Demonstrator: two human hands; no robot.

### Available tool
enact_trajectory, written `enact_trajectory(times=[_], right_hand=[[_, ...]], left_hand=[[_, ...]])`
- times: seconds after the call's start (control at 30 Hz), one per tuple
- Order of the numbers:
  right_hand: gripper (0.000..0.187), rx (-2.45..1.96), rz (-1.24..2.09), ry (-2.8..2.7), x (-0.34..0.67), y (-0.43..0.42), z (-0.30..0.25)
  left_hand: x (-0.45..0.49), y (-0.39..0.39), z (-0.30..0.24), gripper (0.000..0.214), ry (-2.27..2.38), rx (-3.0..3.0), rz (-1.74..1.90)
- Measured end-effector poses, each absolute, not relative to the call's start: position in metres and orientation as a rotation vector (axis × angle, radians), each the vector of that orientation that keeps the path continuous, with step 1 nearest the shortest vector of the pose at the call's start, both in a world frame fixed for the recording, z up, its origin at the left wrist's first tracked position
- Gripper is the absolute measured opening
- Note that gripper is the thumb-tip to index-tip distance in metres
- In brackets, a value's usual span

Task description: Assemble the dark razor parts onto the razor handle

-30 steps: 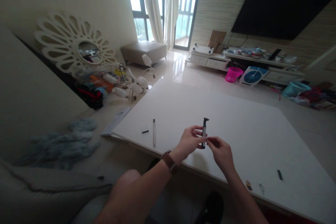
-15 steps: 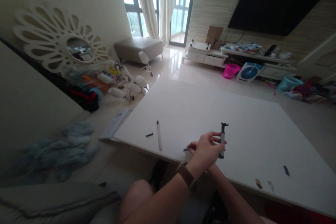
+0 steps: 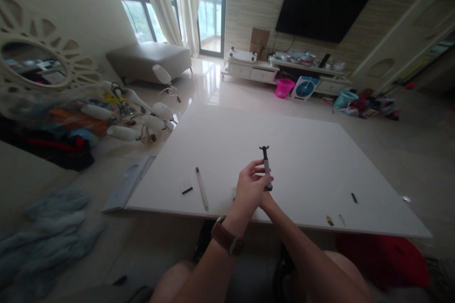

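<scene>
My left hand point(image 3: 249, 188), with a brown watch on the wrist, is closed round a slim pen-like barrel point(image 3: 266, 166) topped by a black clip, held upright over the near part of the white table point(image 3: 305, 147). My right hand point(image 3: 266, 200) reaches in under the left one; its fingers are hidden behind it. On the table to the left lie a pale thin tube point(image 3: 201, 188) and a small black piece point(image 3: 187, 190). To the right lie another small black piece point(image 3: 354, 197) and two tiny bits point(image 3: 330, 220) near the front edge.
A chandelier with white shades point(image 3: 142, 118) and a flower-framed mirror point(image 3: 31, 61) sit on the floor at left, with a flat grey sheet point(image 3: 128, 182) and blue fluffy cloth point(image 3: 46, 232). Behind are a grey bench point(image 3: 149, 59), a pink basket point(image 3: 284, 87) and a TV point(image 3: 327, 0).
My right hand let go of the barrel, dipped to the table on the left, then drew back under my left hand. The left hand kept the barrel upright. My view swung.
</scene>
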State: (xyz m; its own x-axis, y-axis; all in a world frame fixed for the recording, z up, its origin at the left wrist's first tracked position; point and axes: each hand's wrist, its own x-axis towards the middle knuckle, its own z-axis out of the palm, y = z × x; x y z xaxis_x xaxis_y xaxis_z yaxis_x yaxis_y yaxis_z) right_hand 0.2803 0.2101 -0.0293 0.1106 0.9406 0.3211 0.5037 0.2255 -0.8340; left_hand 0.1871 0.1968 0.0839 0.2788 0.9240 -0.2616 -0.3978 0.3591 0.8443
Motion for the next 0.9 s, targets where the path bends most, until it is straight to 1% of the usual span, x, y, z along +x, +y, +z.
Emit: enact_trajectory(times=[0.1,0.2,0.27,0.43,0.57,0.9], right_hand=[[0.018,-1.337,0.748,-1.459,0.297,0.211,-0.018],[0.023,-1.261,1.023,-1.156,0.310,0.211,-0.005],[0.025,-1.211,1.129,-0.985,0.316,0.210,-0.001],[0.031,-1.232,1.165,-0.973,0.323,0.202,0.003],[0.036,-1.235,1.182,-1.028,0.329,0.194,0.008],[0.026,-1.176,1.186,-1.028,0.347,0.176,0.021]], left_hand=[[0.186,0.197,0.083,0.041,0.864,0.759,1.019],[0.185,0.198,0.082,0.042,0.876,0.775,0.991],[0.183,0.201,0.083,0.043,0.875,0.784,0.977],[0.171,0.214,0.081,0.047,0.987,0.865,0.995],[0.169,0.216,0.075,0.047,1.070,0.978,0.920],[0.201,0.208,0.055,0.037,1.069,1.314,0.748]])
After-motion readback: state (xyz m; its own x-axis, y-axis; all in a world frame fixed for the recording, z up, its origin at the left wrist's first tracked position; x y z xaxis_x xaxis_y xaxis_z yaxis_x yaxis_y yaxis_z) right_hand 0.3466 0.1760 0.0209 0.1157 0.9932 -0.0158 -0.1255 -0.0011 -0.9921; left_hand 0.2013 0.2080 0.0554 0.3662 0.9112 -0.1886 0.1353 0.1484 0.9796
